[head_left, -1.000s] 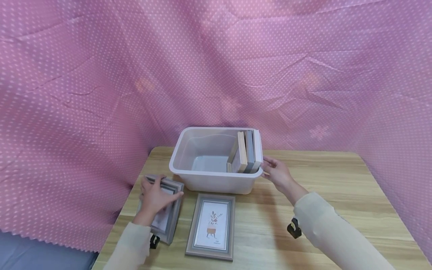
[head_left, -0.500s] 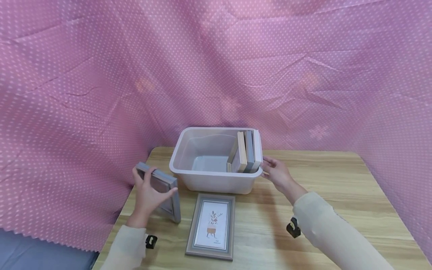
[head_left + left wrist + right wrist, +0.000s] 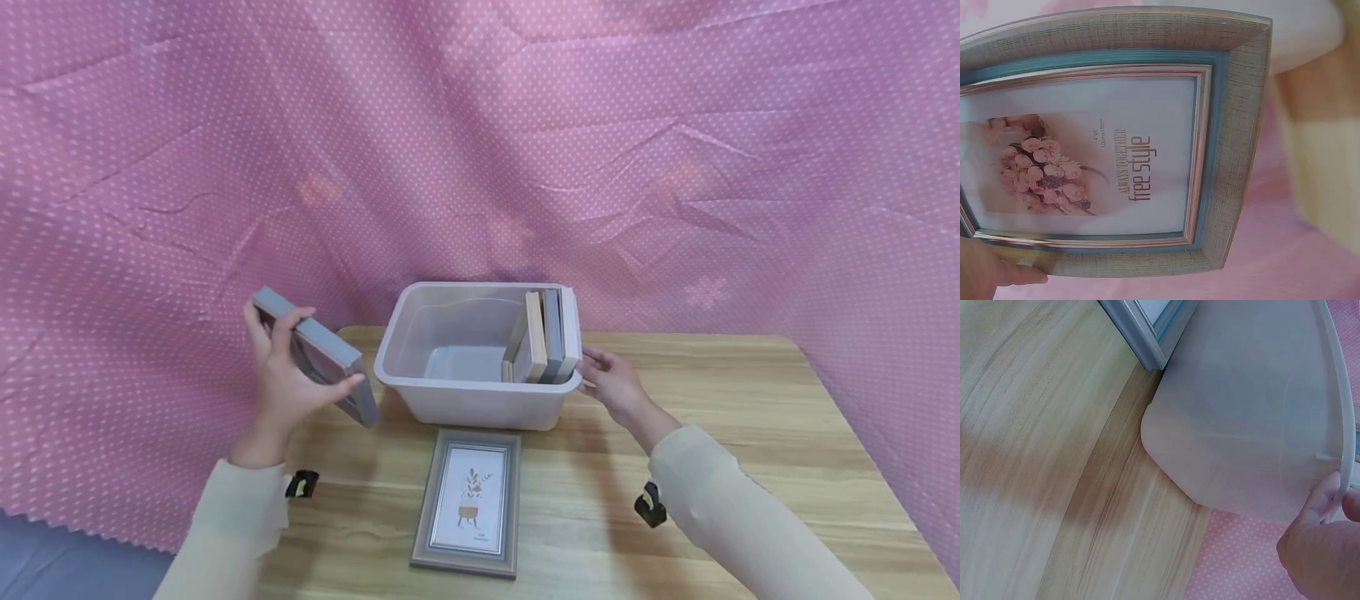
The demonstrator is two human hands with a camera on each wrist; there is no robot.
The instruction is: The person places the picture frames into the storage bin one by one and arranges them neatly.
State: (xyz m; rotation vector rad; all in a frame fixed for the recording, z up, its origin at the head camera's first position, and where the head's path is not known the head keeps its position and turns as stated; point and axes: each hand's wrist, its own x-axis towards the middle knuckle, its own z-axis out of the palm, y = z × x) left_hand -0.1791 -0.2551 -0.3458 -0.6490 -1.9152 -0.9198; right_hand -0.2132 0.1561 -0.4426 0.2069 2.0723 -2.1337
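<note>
The left hand point(image 3: 281, 387) pinches a grey picture frame point(image 3: 324, 343) between thumb and fingers, holding it tilted above the table point(image 3: 750, 400), left of the bin (its print shows pink roses and "free style"). The right hand point(image 3: 617, 390) grips the rim of the white bin point(image 3: 480, 403). Inside, slim blocks point(image 3: 553, 337) stand at the right end; a plant-print frame point(image 3: 468, 500) lies flat in front.

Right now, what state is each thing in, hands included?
Left hand: gripping raised frame
Raised frame: off the table, tilted
Right hand: holding white bin by its rim
White bin: upright, open-topped, partly filled
Items inside: standing on edge
Other frame: flat, picture up
Pink cloth: hanging, creased
</note>
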